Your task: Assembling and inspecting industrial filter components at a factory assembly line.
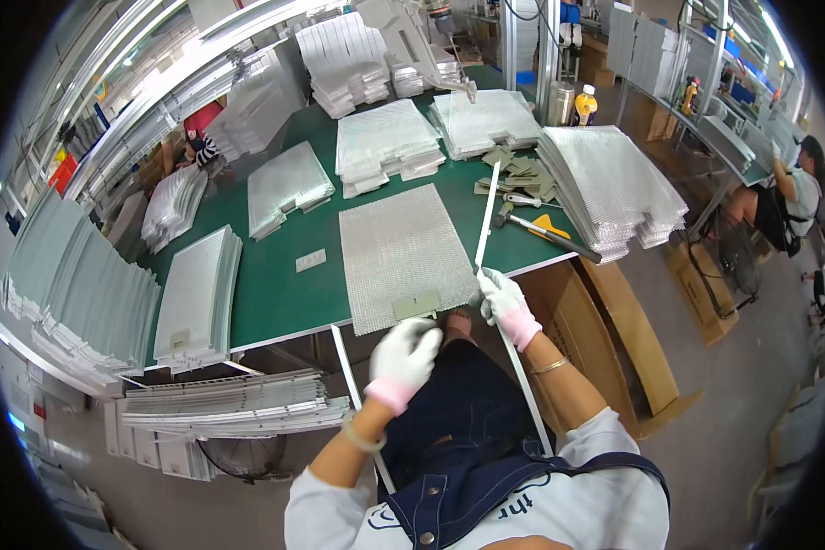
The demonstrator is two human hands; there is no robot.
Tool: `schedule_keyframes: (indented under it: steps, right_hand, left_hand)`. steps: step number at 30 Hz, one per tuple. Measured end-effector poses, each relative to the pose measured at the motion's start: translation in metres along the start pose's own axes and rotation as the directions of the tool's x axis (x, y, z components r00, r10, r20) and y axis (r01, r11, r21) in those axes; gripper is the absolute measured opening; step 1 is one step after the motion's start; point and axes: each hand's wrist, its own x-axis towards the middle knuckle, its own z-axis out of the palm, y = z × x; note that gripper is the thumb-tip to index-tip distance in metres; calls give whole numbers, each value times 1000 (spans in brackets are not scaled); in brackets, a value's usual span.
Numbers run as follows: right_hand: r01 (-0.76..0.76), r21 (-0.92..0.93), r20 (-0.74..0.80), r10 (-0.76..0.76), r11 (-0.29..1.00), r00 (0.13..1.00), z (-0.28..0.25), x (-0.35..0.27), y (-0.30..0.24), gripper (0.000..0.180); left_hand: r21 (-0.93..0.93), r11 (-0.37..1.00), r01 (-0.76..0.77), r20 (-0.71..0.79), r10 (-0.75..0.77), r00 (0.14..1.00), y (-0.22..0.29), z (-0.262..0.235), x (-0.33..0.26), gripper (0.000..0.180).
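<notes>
1. We see a green desk (270, 289) spread across the middle, with several stacks of pale sheets around its top.
2. We find an open cardboard box (640, 344) below the desk's front edge, to our right.
3. We have a tall sheet stack (605, 174) at the desk's right side, its sheets notched at the near end.
4. We see the mesh sheet (403, 243) lying flat and alone right before us, its near end at the desk's front edge.
5. We hold a white strip (489, 215) slanting up and away, beside the sheet's right edge.
6. We spot a hammer (568, 246) lying right of the strip.
7. Our gloved right hand (507, 307) grasps the strip by its near end.
8. Our gloved left hand (403, 357), blurred, has bent fingers just below the sheet's near end; we cannot tell whether it grips anything.
9. We see an olive plate (416, 304) resting on the sheet's near end, close to the left hand.
</notes>
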Motion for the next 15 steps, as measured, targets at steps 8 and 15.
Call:
schedule_keyframes:
  steps: [8,15]
  right_hand:
    - [-23,-111,-75,15,994,997,-10,-14,25,36]
    - [3,-180,-88,-19,984,996,-12,-14,25,31]
  left_hand:
    - [-839,324,438,275,-442,854,-80,127,108,31]
    - [-948,278,154,16,-443,896,-99,130,140,15]
